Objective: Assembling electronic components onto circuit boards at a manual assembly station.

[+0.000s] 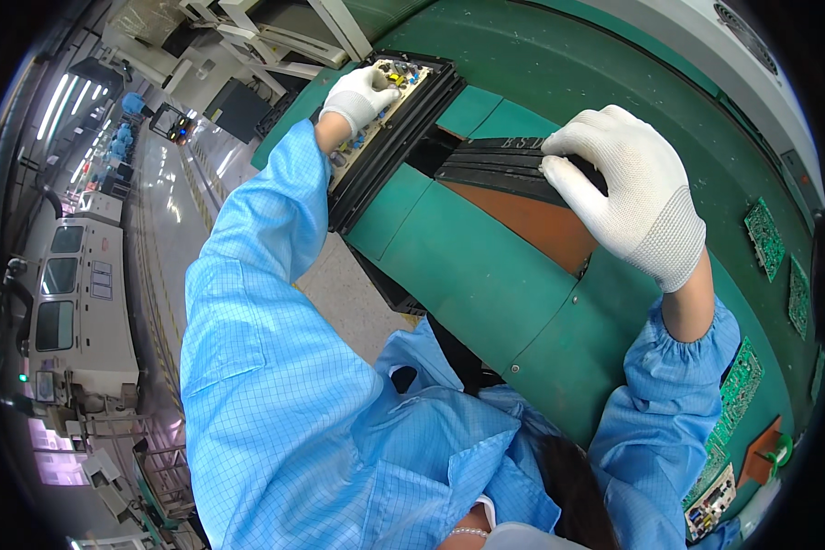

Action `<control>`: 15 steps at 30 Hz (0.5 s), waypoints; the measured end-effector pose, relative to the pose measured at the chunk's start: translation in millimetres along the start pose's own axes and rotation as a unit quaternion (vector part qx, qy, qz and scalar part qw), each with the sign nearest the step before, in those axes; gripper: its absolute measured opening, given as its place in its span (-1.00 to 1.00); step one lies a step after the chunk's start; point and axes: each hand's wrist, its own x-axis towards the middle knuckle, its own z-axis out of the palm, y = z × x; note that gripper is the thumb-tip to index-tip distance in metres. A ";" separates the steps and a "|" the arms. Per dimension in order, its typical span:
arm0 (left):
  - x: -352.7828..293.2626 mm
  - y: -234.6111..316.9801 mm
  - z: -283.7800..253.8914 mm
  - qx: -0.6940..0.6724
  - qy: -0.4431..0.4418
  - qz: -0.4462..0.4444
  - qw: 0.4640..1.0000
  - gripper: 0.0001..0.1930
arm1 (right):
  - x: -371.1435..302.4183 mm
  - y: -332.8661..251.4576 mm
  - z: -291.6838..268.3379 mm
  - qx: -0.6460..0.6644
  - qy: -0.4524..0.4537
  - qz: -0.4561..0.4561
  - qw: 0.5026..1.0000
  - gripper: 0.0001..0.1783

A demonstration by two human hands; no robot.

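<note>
Both hands wear white knitted gloves. My left hand [359, 96] reaches to the far left, its fingers curled at a cream circuit board [382, 117] full of components. That board lies in the top one of several stacked black trays [396, 151]; what the fingertips pinch there is hidden. On the right, my right hand [628, 188] has its thumb and fingers closed around the end of a stack of flat black bars or frames [502, 168]. This stack slants over a brown opening in the green bench, and the glove covers its right end.
The green bench [472, 275] has a brown panel [527, 220] set in it. Green circuit boards [764, 238] lie along its right side, with another cream board [710, 502] at lower right. A pale machine housing [752, 55] borders the bench. White frame equipment [284, 37] stands behind the trays.
</note>
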 end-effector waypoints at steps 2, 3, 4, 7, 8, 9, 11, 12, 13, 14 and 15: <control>1.1 5.6 1.3 0.025 -0.001 -0.002 1.000 -0.56 | 0.2 0.2 -0.1 -0.002 -0.001 0.001 1.000 -0.66; 1.2 9.6 1.6 0.050 -0.003 -0.003 0.999 -0.55 | -0.5 0.3 0.2 -0.001 0.002 -0.002 1.000 -0.66; 1.5 12.8 1.8 0.049 -0.003 -0.002 0.999 -0.55 | -0.9 0.4 0.2 0.000 0.006 -0.005 1.000 -0.67; 0.2 20.0 1.8 0.067 -0.005 -0.023 0.997 -0.57 | -0.4 0.7 0.4 -0.004 0.002 -0.003 1.000 -0.67; -0.9 21.9 2.3 0.076 -0.002 -0.024 0.997 -0.58 | -0.5 0.5 0.6 -0.004 0.002 -0.003 1.000 -0.67; -1.4 23.3 2.9 0.085 0.002 -0.025 0.996 -0.59 | -0.9 0.4 0.5 -0.002 0.004 -0.002 1.000 -0.66; -2.5 24.4 3.7 0.079 0.005 -0.020 0.997 -0.60 | -1.2 0.4 0.1 -0.001 0.006 0.000 1.000 -0.66; -2.8 23.7 4.3 0.072 0.009 -0.017 0.997 -0.60 | -0.7 0.5 -0.2 -0.004 0.003 -0.003 1.000 -0.66; -2.0 22.1 6.2 0.072 0.010 -0.017 0.997 -0.60 | -0.3 0.6 -0.5 -0.007 0.000 -0.005 1.000 -0.66; -0.9 20.0 8.8 0.068 0.021 -0.017 0.997 -0.61 | -0.1 0.7 -0.6 -0.007 0.000 -0.005 1.000 -0.66; -0.4 18.3 11.3 0.064 0.032 -0.018 0.997 -0.61 | -0.5 0.7 -0.5 -0.006 0.000 -0.004 1.000 -0.66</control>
